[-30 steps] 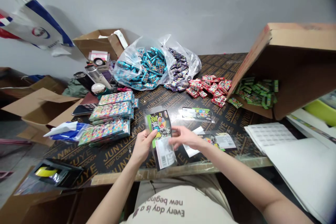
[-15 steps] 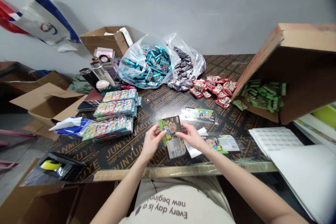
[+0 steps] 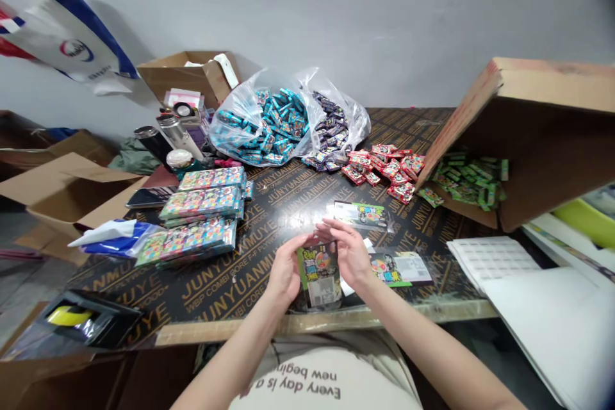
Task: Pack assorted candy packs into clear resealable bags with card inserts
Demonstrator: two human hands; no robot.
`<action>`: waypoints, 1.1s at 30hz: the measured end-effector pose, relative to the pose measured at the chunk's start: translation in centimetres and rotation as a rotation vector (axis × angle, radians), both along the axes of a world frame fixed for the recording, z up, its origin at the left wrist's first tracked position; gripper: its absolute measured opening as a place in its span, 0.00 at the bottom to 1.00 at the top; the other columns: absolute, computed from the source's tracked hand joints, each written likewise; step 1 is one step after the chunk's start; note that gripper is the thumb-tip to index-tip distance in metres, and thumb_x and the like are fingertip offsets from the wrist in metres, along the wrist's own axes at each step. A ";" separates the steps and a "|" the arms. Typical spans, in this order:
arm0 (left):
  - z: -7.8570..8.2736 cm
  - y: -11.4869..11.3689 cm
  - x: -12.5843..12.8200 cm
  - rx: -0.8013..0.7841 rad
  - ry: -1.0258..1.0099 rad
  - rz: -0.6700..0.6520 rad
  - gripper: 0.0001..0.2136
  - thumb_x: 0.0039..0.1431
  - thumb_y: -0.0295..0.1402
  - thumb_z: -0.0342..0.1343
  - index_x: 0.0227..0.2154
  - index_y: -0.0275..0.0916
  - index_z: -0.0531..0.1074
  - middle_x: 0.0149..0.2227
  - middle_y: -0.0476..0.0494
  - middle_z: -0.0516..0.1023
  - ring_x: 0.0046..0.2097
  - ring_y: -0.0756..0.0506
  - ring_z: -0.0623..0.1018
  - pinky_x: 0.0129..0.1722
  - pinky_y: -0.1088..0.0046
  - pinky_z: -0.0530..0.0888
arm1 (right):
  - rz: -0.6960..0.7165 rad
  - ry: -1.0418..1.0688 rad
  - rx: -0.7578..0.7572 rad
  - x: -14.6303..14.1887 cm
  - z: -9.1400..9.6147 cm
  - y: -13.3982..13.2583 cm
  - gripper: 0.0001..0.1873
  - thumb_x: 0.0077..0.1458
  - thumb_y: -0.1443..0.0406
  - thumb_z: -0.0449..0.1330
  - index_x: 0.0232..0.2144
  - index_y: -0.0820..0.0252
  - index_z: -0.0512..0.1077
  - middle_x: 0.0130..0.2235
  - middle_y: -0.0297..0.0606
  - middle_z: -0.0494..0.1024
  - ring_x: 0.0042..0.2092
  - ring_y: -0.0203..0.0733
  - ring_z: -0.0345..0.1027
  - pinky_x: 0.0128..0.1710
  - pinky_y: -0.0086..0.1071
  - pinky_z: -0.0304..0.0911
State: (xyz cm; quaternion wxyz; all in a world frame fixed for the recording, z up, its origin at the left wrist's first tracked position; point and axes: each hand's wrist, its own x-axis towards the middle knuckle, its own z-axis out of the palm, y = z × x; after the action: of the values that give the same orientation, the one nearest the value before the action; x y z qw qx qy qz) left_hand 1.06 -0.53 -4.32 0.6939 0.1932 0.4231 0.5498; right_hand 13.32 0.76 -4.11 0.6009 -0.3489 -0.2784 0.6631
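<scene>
While left hand, right hand flank printed packet — grip cupped, holding its sides.

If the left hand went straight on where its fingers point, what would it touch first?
Probably the right hand, its fingers just ahead of the left hand; depth is unclear.

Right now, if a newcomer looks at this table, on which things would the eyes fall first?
Probably first on the bright blue packets in a clear bag towards the back of the table, then on the loose red packets and the large tipped cardboard box to their right, with green packets inside. Nearer, the left hand and right hand flank a printed package by the front edge.
</scene>
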 end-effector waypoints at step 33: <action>2.5 -0.4 -0.9 0.802 1.046 -0.321 0.07 0.50 0.30 0.56 0.31 0.44 0.78 0.36 0.43 0.79 0.37 0.44 0.77 0.39 0.69 0.71 | 0.122 -0.772 0.508 7.0 -0.9 -1.1 0.10 0.52 0.64 0.58 0.38 0.54 0.74 0.40 0.38 0.77 0.43 0.43 0.70 0.46 0.40 0.63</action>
State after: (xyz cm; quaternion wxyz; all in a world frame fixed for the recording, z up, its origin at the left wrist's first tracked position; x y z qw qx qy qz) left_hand 0.18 -0.95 -1.87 0.3458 0.7365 0.4326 0.3884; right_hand 20.34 -0.34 -5.04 0.4797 -0.3948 -0.6554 0.4296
